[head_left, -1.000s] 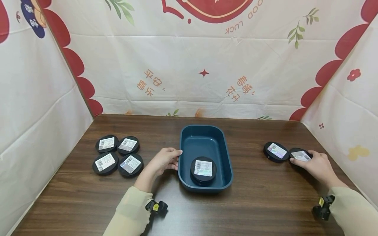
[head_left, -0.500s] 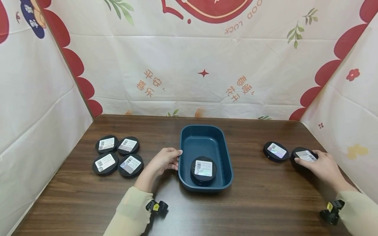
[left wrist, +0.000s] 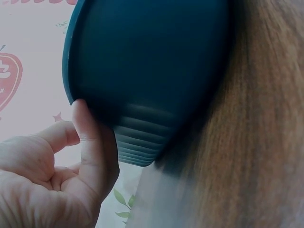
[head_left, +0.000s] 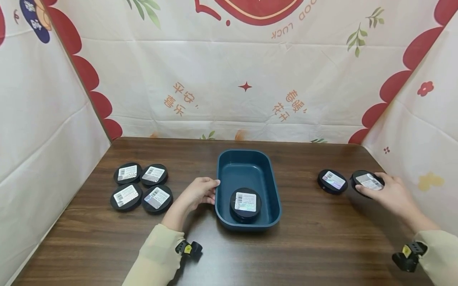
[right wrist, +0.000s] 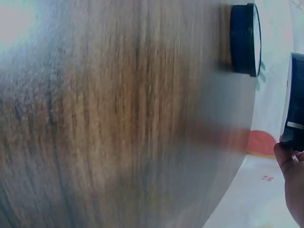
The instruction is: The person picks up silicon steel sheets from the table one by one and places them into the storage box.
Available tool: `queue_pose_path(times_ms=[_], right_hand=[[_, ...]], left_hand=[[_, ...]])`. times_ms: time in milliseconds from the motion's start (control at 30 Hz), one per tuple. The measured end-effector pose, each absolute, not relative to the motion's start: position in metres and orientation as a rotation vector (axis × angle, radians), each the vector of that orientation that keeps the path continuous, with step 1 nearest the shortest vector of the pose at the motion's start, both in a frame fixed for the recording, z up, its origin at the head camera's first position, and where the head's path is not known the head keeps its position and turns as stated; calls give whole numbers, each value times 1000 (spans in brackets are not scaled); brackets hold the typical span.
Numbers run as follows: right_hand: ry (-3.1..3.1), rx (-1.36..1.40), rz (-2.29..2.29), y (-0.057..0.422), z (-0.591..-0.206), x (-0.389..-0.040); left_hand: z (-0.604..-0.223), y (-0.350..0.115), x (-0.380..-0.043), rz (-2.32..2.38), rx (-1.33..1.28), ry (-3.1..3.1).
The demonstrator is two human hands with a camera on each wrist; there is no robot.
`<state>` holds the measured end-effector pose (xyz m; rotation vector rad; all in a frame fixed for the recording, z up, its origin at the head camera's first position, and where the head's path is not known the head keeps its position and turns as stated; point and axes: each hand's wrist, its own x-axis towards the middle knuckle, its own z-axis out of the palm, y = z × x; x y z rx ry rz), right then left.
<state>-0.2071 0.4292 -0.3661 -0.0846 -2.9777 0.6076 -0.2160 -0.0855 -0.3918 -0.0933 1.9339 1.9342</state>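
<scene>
My left hand pinches the left rim of a dark blue rectangular tray, thumb against the wall in the left wrist view. Inside the tray's near end lies a flat round black container with a white label on top. At the right, my right hand grips a matching round black container between thumb and fingers. The right wrist view shows this held container raised off the tabletop. Just left of it, another labelled black container rests on the table.
Several more labelled black containers sit in a close cluster at the table's left. The brown wooden table is walled by white printed cloth at the back and both sides.
My right hand has drawn its black container rightward, away from its neighbour, and then lifted it. The left hand keeps its place on the tray; the head view has shifted slightly.
</scene>
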Motion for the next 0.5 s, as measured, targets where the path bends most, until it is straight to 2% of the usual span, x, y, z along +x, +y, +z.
queue_pose_path(times_ms=[500], right_hand=[[-2922, 66, 552, 402, -355, -200]], left_hand=[[-391, -84, -215, 1934, -109, 1927]])
